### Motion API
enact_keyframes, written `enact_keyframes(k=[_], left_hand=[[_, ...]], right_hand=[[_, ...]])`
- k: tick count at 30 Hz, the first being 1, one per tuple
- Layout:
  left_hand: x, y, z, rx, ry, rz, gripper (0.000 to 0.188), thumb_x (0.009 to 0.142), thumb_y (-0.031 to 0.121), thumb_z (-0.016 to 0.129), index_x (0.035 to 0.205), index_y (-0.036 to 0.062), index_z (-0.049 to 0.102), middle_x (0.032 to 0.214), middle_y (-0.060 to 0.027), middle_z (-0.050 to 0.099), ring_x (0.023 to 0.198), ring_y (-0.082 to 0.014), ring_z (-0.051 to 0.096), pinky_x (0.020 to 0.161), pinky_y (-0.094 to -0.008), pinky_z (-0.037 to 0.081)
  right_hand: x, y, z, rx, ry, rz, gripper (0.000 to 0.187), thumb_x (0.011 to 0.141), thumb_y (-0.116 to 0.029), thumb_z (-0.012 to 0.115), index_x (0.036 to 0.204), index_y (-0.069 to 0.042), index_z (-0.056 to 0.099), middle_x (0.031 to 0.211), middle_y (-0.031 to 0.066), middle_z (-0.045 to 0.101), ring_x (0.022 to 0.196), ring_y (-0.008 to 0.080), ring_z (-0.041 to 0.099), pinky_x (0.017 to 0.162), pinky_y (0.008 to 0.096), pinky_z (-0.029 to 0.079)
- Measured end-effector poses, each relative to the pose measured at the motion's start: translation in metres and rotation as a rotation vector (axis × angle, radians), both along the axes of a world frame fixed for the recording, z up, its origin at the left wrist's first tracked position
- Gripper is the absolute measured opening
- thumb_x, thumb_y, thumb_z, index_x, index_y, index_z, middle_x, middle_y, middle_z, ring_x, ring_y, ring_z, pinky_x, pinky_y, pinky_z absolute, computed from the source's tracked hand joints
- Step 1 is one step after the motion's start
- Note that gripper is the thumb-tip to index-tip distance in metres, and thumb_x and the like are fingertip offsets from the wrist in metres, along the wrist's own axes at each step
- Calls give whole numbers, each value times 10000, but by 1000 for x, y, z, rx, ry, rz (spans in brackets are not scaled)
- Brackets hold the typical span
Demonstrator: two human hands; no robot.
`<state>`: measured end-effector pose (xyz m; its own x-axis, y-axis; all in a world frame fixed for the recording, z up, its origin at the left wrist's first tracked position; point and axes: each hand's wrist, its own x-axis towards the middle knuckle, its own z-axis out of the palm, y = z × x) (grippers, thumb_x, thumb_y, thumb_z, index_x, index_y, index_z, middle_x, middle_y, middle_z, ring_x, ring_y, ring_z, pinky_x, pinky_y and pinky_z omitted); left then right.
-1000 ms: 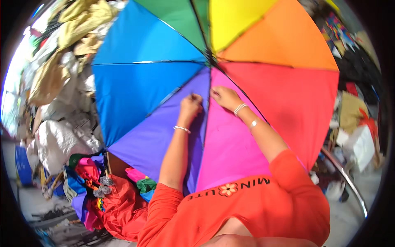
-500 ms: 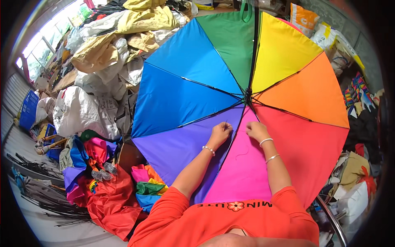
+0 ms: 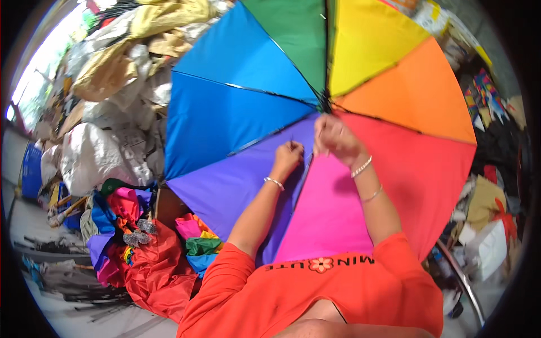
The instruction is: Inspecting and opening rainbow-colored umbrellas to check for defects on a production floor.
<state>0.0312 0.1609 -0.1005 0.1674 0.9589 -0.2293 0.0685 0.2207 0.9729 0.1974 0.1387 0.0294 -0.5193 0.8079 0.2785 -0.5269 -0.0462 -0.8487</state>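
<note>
An opened rainbow umbrella spreads before me, its inner side with dark ribs and a black hub facing up. Over the purple panel, my left hand is closed in a pinch. A thin dark tip sticks up from its fingers, too small to name. My right hand is raised just below the hub, above the edge between the pink panel and the red one. Its fingers are curled together and blurred; what they hold, if anything, does not show.
A bundle of coloured umbrella cloth lies at the lower left, near dark thin rods. White and tan sacks are heaped on the left. A curved metal tube stands at the lower right, beside piled scraps.
My right hand has risen toward the hub and now blurs with motion. My left hand stays pinched over the purple panel. The whole umbrella sits higher and further left in view.
</note>
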Motion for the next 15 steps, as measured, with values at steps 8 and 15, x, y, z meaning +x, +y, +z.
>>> enact_keyframes(k=[8, 15], left_hand=[[4, -3, 11, -58, 77, -20, 127, 812, 167, 601, 853, 56, 645, 600, -32, 574, 470, -95, 497, 431, -195, 384], [2, -5, 28, -69, 139, -31, 172, 803, 163, 611, 862, 3, 630, 598, -51, 577, 487, -112, 522, 458, -207, 424]], right_hand=[[24, 1, 23, -158, 219, -475, 212, 846, -47, 560, 1052, -30, 513, 641, 33, 526, 597, 165, 559, 691, 320, 497], [37, 9, 13, -102, 231, -508, 260, 824, -16, 538, 1084, -20, 521, 661, 61, 569, 632, 188, 596, 636, 285, 506]])
